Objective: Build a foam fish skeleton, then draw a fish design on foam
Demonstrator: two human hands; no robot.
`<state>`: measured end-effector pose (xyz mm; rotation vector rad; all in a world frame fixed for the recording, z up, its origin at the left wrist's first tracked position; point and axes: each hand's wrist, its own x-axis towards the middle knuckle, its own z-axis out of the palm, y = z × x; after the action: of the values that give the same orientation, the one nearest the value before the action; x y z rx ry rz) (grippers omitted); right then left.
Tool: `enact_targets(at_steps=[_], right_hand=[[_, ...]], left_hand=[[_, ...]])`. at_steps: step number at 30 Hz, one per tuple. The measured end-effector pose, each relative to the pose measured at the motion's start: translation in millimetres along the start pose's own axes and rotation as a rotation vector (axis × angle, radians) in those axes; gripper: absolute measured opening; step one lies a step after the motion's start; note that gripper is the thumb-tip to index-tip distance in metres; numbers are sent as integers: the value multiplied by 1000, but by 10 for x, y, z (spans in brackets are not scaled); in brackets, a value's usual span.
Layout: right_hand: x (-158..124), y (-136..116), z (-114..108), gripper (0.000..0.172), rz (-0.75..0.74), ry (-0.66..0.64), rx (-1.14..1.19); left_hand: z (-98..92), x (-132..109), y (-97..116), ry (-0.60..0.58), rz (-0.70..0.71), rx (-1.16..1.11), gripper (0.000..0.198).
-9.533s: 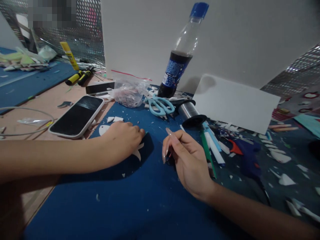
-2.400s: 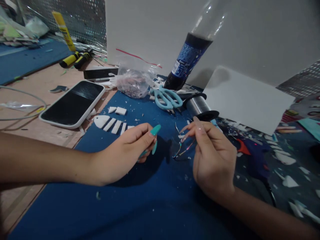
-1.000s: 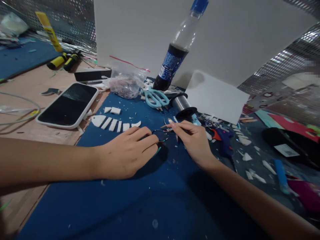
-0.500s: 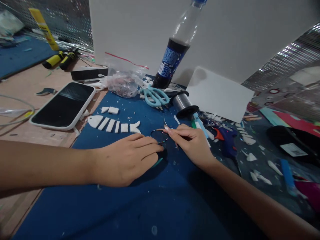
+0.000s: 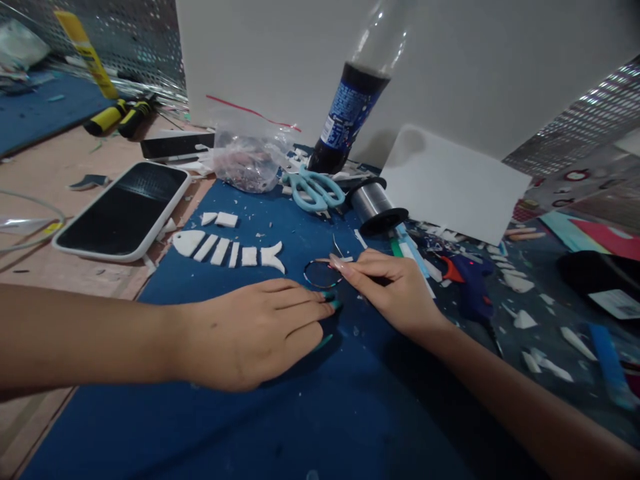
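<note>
A small loop of thin wire [image 5: 323,274] lies on the blue cutting mat [image 5: 240,413]. My left hand [image 5: 255,333] rests flat on the mat, fingers stretched out, its teal-nailed fingertips touching the loop's near edge. My right hand [image 5: 393,287] is closed in a pinch on the wire at the loop's right side, where a loose wire end sticks up. To the left, white foam pieces laid out as a fish skeleton [image 5: 227,250] sit on the mat.
A phone [image 5: 123,210] lies at the left. Blue scissors [image 5: 314,188], a wire spool [image 5: 376,207], a cola bottle [image 5: 350,113] and a plastic bag [image 5: 250,157] stand behind. A white sheet [image 5: 453,183] and a blue glue gun [image 5: 473,290] lie to the right among scraps.
Both hands came down from holding the wire in the air and now press the loop onto the mat. The left fingers have flattened out beside it.
</note>
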<state>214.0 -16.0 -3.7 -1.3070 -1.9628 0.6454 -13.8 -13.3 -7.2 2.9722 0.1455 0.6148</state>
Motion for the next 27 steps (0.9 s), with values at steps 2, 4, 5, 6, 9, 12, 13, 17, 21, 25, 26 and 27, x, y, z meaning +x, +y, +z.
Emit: enact_targets(at_steps=[2, 4, 5, 6, 9, 12, 13, 17, 21, 25, 26, 27], right_hand=[[-1, 1, 5, 20, 25, 23, 4], [-3, 4, 6, 17, 54, 53, 1], [-4, 6, 4, 17, 62, 70, -4], [-5, 8, 1, 17, 61, 93, -8], [-9, 11, -14, 19, 30, 185, -28], [-15, -4, -26, 22, -24, 257, -76], [-17, -16, -25, 24, -46, 264, -87], [-12, -114, 2, 33, -109, 271, -67], [37, -259, 56, 41, -27, 184, 39], [118, -338, 144, 41, 70, 78, 237], [130, -339, 170, 40, 77, 68, 270], [136, -333, 197, 40, 78, 76, 295]], left_hand=[[-14, -1, 2, -7, 10, -5, 29], [-20, -6, 7, -15, 18, -7, 30], [-20, -10, 9, -12, 21, -9, 30], [-18, -12, 11, -5, 24, -8, 29], [-16, -9, 10, 74, -1, -1, 22], [-33, 14, -3, 180, -82, -54, 16], [-42, 22, -9, 197, -121, -84, 17], [-63, 35, -21, 132, -246, -139, 19], [-36, 31, -9, 54, -108, -9, 18], [-27, 27, 4, 76, -134, 20, 18], [-35, 25, 2, 87, -155, 11, 18], [-49, 23, -4, 101, -182, -3, 17]])
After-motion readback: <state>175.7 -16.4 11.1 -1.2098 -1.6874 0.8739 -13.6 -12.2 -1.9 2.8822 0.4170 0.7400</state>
